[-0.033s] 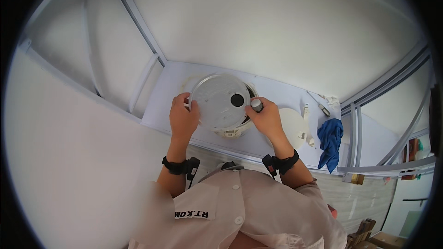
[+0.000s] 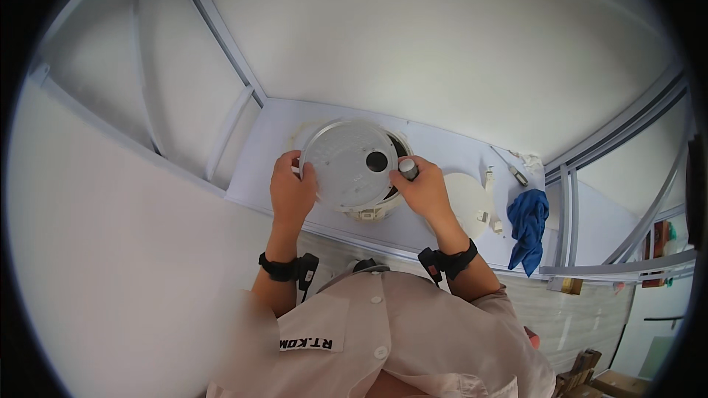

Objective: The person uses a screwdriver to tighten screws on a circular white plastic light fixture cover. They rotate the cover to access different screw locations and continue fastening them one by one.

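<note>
Head view: left hand (image 2: 291, 190) has its grip clamped on a grey disc (image 2: 341, 166) hiding most of a pale drum (image 2: 372, 214); right hand (image 2: 426, 191), on a silver-topped cylinder (image 2: 408, 168); shirt patch (image 2: 317, 326) lettered.

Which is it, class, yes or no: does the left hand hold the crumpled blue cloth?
No, the left hand grips the edge of the round grey disc, and the cloth lies at right.

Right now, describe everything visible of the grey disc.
The disc is round, pale grey, metallic-looking, with small marks and a dark round opening toward its right. It is roughly level over the pot, offset left; whether they touch is unclear. The left grip pinches its left edge; the right grip is at its right edge.
</note>
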Motion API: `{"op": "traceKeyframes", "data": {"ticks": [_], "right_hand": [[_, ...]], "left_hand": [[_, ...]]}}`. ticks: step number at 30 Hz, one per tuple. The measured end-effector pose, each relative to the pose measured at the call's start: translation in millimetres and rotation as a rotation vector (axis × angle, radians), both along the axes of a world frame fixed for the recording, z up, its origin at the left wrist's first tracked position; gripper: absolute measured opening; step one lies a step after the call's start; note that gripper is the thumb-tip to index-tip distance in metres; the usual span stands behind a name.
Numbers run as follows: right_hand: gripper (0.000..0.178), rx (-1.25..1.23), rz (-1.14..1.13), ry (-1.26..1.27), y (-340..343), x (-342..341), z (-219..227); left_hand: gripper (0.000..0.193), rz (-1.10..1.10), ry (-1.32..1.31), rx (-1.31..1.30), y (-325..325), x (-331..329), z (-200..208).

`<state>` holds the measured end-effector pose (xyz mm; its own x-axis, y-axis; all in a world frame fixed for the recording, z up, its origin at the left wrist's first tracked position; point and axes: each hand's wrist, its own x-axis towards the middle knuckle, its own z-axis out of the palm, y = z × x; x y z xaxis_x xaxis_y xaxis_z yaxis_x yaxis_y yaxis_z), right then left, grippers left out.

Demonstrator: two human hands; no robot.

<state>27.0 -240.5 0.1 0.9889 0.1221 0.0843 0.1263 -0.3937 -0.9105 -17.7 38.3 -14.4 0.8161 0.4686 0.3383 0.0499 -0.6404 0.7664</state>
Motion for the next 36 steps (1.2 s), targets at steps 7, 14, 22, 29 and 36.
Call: {"op": "traceKeyframes", "data": {"ticks": [7, 14, 22, 29, 36], "right_hand": [[0.038, -0.025, 0.139, 0.079, 15.0, -10.9, 17.0], [0.04, -0.084, 0.213, -0.01, 20.5, -13.6, 13.5], [0.036, -0.042, 0.069, 0.012, 2.2, -7.1, 10.8], [0.036, -0.061, -0.003, 0.033, -11.6, -3.3, -0.3], [0.036, 0.003, 0.037, 0.047, -0.6, -13.5, 4.5]], "left_hand": [[0.031, 0.015, 0.178, -0.151, 12.8, -25.8, 8.1], [0.033, 0.073, 0.134, -0.215, 40.0, -36.2, -19.8], [0.035, 0.141, 0.116, -0.206, 61.5, -45.8, -17.2], [0.036, 0.147, 0.143, -0.216, 67.6, -52.1, -23.9], [0.036, 0.082, 0.119, -0.216, 60.2, -46.3, -30.6]]}}
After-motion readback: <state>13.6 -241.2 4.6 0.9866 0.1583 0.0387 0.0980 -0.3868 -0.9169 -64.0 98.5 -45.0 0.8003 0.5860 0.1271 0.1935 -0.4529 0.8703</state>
